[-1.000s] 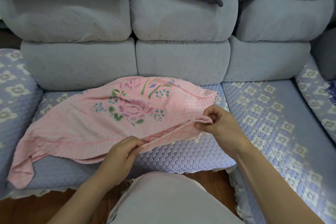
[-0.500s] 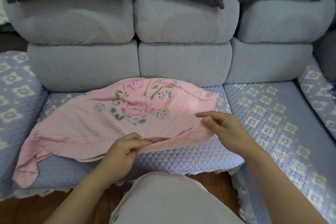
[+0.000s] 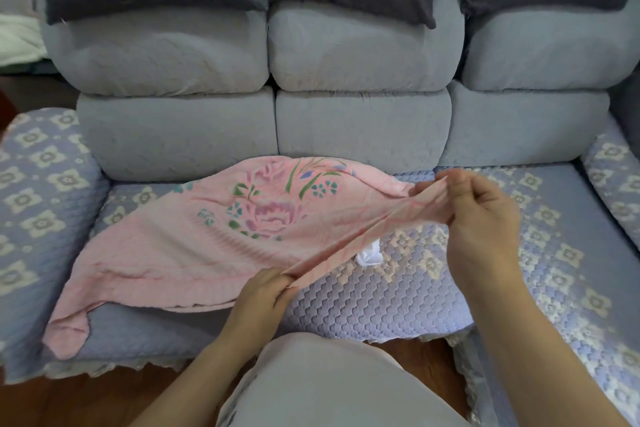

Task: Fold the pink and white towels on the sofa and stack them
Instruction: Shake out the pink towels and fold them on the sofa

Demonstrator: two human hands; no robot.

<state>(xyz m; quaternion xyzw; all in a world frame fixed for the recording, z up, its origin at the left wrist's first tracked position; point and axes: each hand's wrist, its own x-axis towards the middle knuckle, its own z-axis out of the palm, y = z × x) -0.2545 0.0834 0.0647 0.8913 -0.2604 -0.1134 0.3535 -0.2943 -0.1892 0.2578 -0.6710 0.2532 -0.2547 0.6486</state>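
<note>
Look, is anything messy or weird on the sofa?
Yes. The pink towel lies crooked and rumpled, one corner drooping over the seat's front edge. A small white crumpled thing peeks out beneath the edge that the left hand and right hand lift; what it is can't be told.

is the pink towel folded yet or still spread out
Still spread, unfolded. The pink towel lies loosely over the sofa seat; left hand and right hand only pinch its near edge, lifted taut.

white scrap (image 3: 370, 256) mostly hidden under pink towel (image 3: 214, 246)
</note>
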